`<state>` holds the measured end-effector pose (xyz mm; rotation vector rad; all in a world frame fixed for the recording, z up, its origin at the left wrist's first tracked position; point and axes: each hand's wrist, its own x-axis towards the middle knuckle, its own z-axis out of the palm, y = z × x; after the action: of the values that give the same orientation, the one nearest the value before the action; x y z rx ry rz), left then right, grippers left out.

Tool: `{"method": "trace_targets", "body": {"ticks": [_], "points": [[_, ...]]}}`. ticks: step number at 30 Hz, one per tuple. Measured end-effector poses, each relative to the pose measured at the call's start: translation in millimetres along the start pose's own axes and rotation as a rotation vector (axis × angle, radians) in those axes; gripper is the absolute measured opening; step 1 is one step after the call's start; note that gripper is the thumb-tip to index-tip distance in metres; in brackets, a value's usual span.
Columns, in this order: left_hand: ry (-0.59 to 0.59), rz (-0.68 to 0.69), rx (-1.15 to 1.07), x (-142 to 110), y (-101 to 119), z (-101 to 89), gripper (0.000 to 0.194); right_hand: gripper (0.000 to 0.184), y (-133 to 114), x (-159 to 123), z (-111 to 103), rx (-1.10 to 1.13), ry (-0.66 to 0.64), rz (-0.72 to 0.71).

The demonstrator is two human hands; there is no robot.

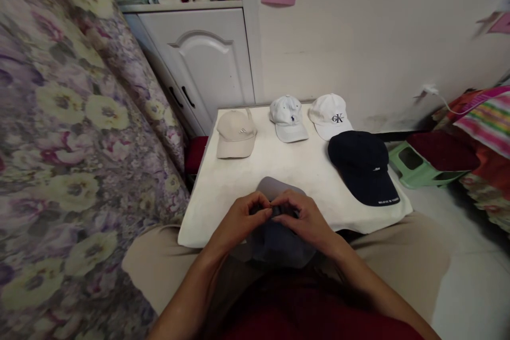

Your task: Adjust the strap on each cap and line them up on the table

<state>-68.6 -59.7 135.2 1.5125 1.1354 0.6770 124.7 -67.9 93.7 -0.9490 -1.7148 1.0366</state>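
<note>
A grey cap rests at the table's near edge, close to my lap, its brim pointing away from me. My left hand and my right hand meet over it, thumbs and fingertips pinching a small dark strap that appears to be the cap's back strap. The fingers hide most of the strap, so whether it is fastened cannot be seen. Further off lie a beige cap, a pale blue cap, a white cap with black letters, and a navy cap to the right.
The caps are on a low table with a cream cover. A white cabinet and a wall stand behind it. A floral curtain hangs at left. To the right is a green stool with a dark red top.
</note>
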Motion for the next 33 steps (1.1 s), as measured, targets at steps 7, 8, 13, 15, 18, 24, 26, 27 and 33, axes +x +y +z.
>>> {"method": "trace_targets", "body": {"ticks": [7,8,13,15,18,24,26,27,33], "points": [[-0.012,0.026,0.005,0.9,-1.6,1.4,0.012,0.020,-7.3,1.2,-0.8,-0.003,0.019,0.067],[-0.007,0.025,0.008,1.0,-1.3,1.2,0.012,0.020,-7.7,1.4,-1.5,0.018,0.007,0.083],[-0.031,0.025,-0.043,1.3,2.8,-2.7,0.013,0.025,-11.3,0.5,-5.9,0.163,-0.065,0.199],[-0.073,0.030,-0.049,0.9,6.0,-5.3,0.015,0.025,-12.5,0.0,-7.4,0.238,-0.081,0.229],[-0.147,0.021,0.016,0.2,10.8,-8.8,0.017,0.025,-12.4,0.0,-10.2,0.349,-0.112,0.229],[-0.218,-0.023,0.101,1.2,14.7,-13.0,0.021,0.027,-9.0,2.9,-20.4,0.433,-0.175,0.290],[-0.232,0.003,0.100,2.3,15.8,-13.3,0.021,0.028,-8.8,4.1,-24.6,0.466,-0.205,0.340],[-0.230,0.018,0.096,2.8,16.2,-13.1,0.022,0.029,-9.0,4.6,-26.4,0.485,-0.220,0.363],[-0.135,0.022,0.027,4.5,13.8,-6.9,0.042,0.023,-10.7,5.2,-29.6,0.544,-0.204,0.394]]}}
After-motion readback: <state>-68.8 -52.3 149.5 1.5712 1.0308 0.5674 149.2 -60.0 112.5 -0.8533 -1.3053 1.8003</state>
